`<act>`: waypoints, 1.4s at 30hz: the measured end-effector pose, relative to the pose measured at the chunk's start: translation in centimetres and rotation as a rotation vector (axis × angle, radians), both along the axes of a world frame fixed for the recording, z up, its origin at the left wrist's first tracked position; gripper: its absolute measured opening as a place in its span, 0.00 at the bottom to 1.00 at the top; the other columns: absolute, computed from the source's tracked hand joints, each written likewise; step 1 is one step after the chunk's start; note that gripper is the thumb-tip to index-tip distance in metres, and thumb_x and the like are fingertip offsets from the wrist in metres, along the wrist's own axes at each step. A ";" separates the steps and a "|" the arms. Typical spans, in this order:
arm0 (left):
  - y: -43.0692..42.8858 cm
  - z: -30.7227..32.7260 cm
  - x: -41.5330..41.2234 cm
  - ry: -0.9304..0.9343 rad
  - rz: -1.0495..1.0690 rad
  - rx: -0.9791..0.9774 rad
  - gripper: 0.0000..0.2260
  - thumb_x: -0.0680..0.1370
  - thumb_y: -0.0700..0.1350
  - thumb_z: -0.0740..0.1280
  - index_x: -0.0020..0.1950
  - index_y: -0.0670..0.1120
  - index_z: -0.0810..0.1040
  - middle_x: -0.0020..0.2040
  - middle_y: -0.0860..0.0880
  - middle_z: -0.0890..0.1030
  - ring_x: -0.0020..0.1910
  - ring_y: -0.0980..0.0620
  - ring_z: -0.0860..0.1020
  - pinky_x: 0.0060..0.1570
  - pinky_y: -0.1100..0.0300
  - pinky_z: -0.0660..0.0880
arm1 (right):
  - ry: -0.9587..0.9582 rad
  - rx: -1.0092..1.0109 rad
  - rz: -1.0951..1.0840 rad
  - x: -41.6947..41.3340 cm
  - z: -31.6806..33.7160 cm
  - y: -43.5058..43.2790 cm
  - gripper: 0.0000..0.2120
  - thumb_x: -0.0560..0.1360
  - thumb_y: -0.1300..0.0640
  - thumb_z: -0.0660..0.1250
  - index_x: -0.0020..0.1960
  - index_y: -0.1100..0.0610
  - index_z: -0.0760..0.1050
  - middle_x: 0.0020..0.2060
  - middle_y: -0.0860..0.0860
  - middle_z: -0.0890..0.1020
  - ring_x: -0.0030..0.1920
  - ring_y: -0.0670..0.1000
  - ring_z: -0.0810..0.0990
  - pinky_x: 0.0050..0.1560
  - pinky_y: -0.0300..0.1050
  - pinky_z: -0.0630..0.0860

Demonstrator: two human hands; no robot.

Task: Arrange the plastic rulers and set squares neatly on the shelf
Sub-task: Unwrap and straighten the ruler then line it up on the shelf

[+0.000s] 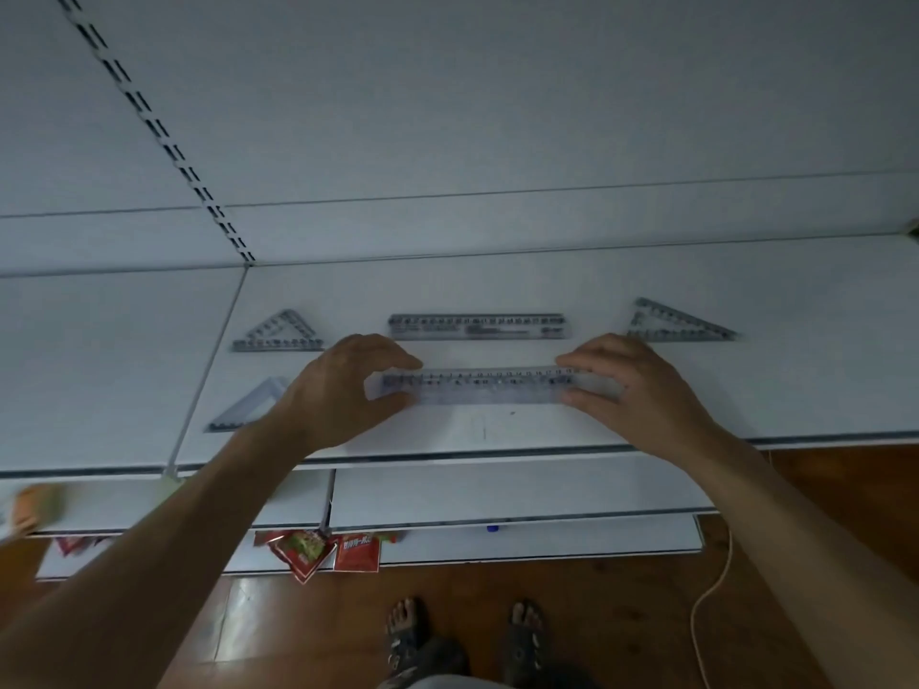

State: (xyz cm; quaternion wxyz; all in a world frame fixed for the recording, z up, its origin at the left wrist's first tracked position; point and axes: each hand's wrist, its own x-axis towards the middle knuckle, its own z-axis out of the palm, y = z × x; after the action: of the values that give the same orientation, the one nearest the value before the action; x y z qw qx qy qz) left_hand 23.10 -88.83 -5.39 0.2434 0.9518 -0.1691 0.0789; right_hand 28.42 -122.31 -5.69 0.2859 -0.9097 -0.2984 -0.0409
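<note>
Right now the thing to watch is the front ruler: its long axis runs left to right across the shelf, parallel to the front edge, and you have one hand at each end. Your left hand is on the left end and your right hand on the right end, so neither is nearer; the ruler spans the gap between them.

On both hands the fingers are only partly curled. On the left, the fingers reach over the far edge with the thumb against the near edge, pinching the end across its width. The right fingers do the same at the other end. The ruler is blurred, so you cannot tell whether it lies flat on the shelf or is just off it.

The back ruler lies just behind, flat, roughly parallel to the front one and apart from it. I judge the coming move is to square the front ruler to it, with both ends the same way off.

Three set squares lie out to the sides: the back left set square, the front left set square, partly hidden by your left wrist, and the back right set square.
</note>
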 end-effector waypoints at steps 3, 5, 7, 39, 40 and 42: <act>0.3 -0.4 0.1 0.001 -0.003 -0.001 0.19 0.72 0.60 0.66 0.55 0.48 0.82 0.50 0.51 0.82 0.48 0.51 0.80 0.51 0.54 0.78 | 0.017 -0.015 0.019 0.2 -0.1 0.2 0.20 0.72 0.42 0.66 0.57 0.53 0.81 0.49 0.48 0.80 0.49 0.50 0.76 0.51 0.41 0.69; 0.5 -0.5 0.1 0.005 0.015 -0.008 0.20 0.72 0.61 0.65 0.55 0.50 0.82 0.50 0.51 0.82 0.48 0.53 0.79 0.52 0.56 0.77 | 0.035 -0.024 0.031 0.3 -0.2 0.3 0.21 0.72 0.42 0.66 0.57 0.54 0.81 0.49 0.49 0.80 0.49 0.51 0.76 0.51 0.41 0.69; 0.5 -0.7 0.2 0.002 -0.009 0.001 0.20 0.72 0.60 0.65 0.55 0.48 0.83 0.49 0.51 0.82 0.47 0.56 0.77 0.53 0.60 0.74 | 0.034 -0.040 0.042 0.5 -0.4 0.4 0.20 0.72 0.43 0.67 0.57 0.54 0.81 0.49 0.49 0.80 0.49 0.52 0.77 0.51 0.42 0.69; 1.4 -1.0 0.5 0.180 0.003 -0.042 0.28 0.69 0.71 0.62 0.61 0.57 0.78 0.55 0.55 0.78 0.53 0.58 0.76 0.58 0.57 0.74 | 0.153 -0.046 0.076 0.3 0.3 0.5 0.24 0.69 0.44 0.69 0.62 0.54 0.78 0.51 0.45 0.76 0.53 0.44 0.72 0.54 0.33 0.64; 1.4 -1.0 0.3 0.176 0.013 -0.046 0.27 0.69 0.71 0.63 0.61 0.58 0.77 0.56 0.55 0.78 0.54 0.57 0.75 0.59 0.57 0.74 | 0.151 -0.044 0.080 0.3 0.5 0.5 0.25 0.69 0.42 0.68 0.62 0.54 0.78 0.51 0.45 0.76 0.52 0.44 0.72 0.53 0.32 0.63; 1.1 -0.7 -0.4 0.124 0.035 -0.069 0.26 0.70 0.67 0.65 0.62 0.55 0.77 0.58 0.54 0.78 0.55 0.56 0.76 0.59 0.57 0.74 | 0.134 -0.029 0.081 0.2 0.9 0.4 0.24 0.70 0.42 0.67 0.61 0.55 0.78 0.52 0.45 0.77 0.51 0.44 0.74 0.53 0.33 0.66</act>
State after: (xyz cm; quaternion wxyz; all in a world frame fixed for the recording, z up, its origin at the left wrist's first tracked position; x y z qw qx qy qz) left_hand 22.74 -87.71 -6.05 0.2848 0.9487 -0.1342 0.0296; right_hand 28.66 -121.89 -4.84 0.2933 -0.9017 -0.3157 0.0359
